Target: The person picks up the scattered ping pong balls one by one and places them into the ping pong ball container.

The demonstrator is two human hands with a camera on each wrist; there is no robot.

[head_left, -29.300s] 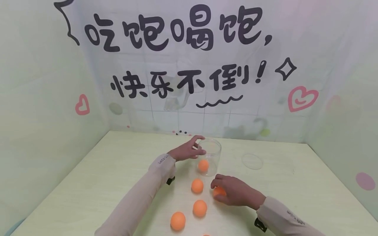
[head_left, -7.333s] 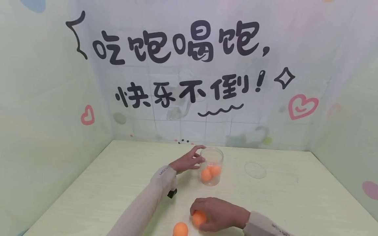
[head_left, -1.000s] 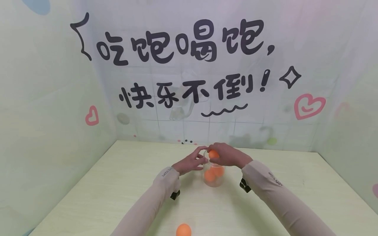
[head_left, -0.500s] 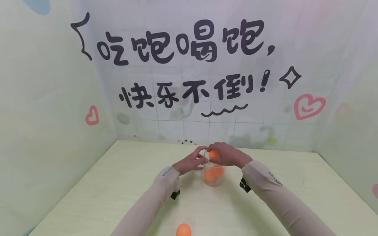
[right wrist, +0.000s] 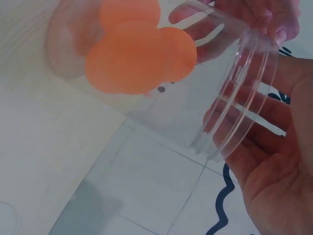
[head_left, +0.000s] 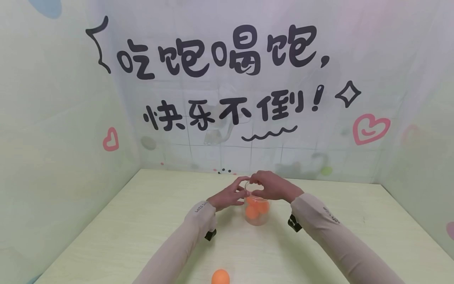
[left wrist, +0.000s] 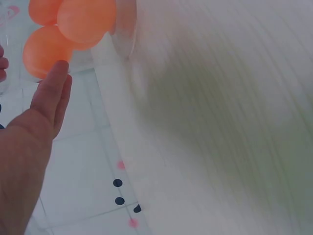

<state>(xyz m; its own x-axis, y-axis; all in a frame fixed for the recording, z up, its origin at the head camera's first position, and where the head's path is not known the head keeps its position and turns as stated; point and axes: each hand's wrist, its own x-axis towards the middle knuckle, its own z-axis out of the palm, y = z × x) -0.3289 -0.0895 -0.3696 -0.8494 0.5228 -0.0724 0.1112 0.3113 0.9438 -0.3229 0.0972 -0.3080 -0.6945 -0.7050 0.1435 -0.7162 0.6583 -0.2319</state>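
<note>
A clear plastic jar [head_left: 257, 221] stands upright on the table, its mouth uncovered. Several orange ping-pong balls [right wrist: 129, 58] lie heaped in its lower part. My left hand [head_left: 227, 197] steadies the jar near its top from the left, thumb in front and fingers around the far side. Over the mouth hovers my right hand [head_left: 272, 186], thumb and fingers spread apart around the rim with nothing between them. In the right wrist view the right fingers show through the clear neck. One more ping-pong ball [head_left: 220, 277] rests near the bottom edge of the head view.
A pale wooden tabletop [head_left: 159, 225] runs back to a printed cloth wall [head_left: 198, 154], with cloth sides left and right. At the lower left of the right wrist view, a faint rounded edge [right wrist: 7, 218] lies on the tabletop.
The right hand has let go of the ping-pong ball it held at the jar's mouth, and that ball has dropped onto the others inside. The left hand stays on the jar.
</note>
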